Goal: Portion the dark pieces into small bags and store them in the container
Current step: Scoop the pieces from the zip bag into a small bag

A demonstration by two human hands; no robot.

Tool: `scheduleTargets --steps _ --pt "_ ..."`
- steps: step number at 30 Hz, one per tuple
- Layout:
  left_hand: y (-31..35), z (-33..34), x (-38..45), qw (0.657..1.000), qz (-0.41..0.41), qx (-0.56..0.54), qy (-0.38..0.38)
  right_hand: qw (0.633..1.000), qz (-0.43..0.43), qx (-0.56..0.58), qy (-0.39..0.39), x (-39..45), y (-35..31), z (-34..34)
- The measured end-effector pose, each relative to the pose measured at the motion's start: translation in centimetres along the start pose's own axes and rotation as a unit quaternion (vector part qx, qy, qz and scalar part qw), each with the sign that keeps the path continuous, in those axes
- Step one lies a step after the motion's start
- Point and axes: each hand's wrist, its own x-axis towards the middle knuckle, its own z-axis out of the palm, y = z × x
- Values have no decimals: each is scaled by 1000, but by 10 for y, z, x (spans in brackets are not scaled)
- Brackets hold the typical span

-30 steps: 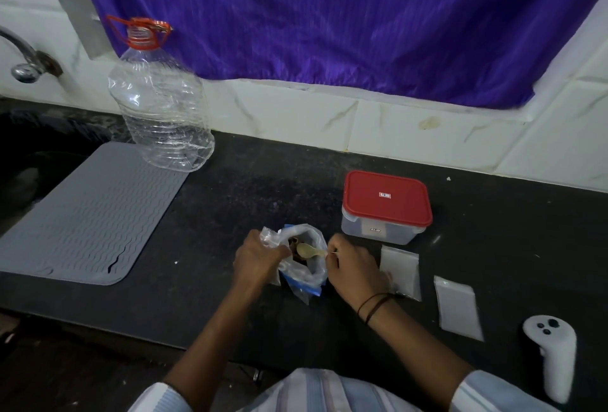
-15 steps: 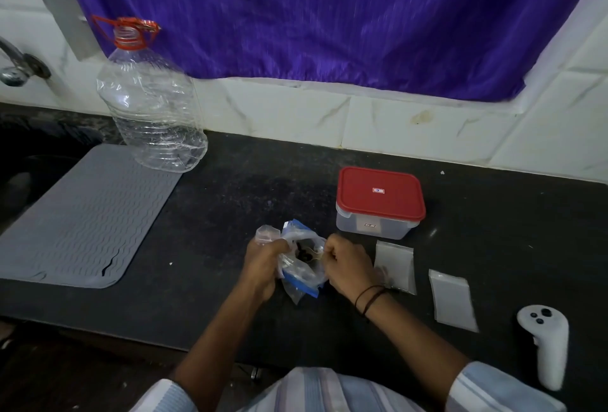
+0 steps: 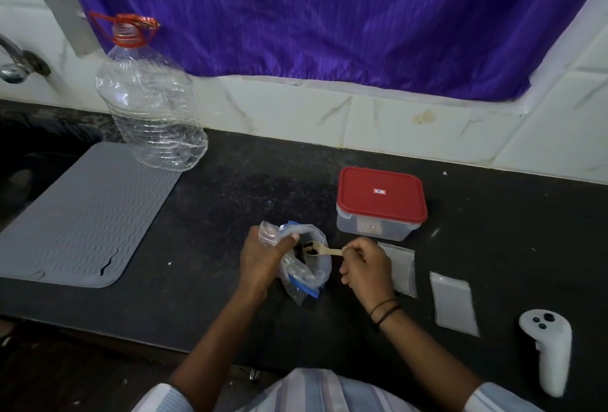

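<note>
The left hand grips the gathered rim of a clear plastic bag with a blue strip, its fingers curled around the crumpled plastic and the thumb pressed across the top edge, which holds the bag's mouth open toward the right. The bag stands on the black counter, its lower end lying just below the left palm.

The right hand pinches the handle of a small pale spoon between thumb and forefinger; the other fingers are curled loosely into the palm. The spoon's bowl points left from those fingertips and sits at the mouth of the bag, carrying a few dark pieces. More dark pieces lie inside the bag, just below the bowl.

Partly under the right hand and just to its right lies a small flat clear bag; a second small bag lies farther right, apart from the first. Just beyond the right knuckles stands the clear container with its red lid on, near the fingers but not touching them.

A white controller lies well to the right of the right wrist. Left of the left hand, well apart, are a grey ribbed mat and a clear plastic bottle.
</note>
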Motion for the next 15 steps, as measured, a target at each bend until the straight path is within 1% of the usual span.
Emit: scheduleTargets --steps 4,8,10,12,15 --pt "4 -5 -6 991 106 62 48 997 1 80 12 -7 -8 -13" --pt "10 -6 -13 971 197 121 58 987 -20 161 15 -11 -35 -27" --pt "11 -4 -14 961 222 151 60 981 -27 193 4 -13 -49 -31" --pt "15 -3 -13 955 229 177 56 976 -39 215 -12 -15 -61 -31" --pt "18 -2 -8 946 247 210 34 976 -68 202 -41 -19 -71 -25"
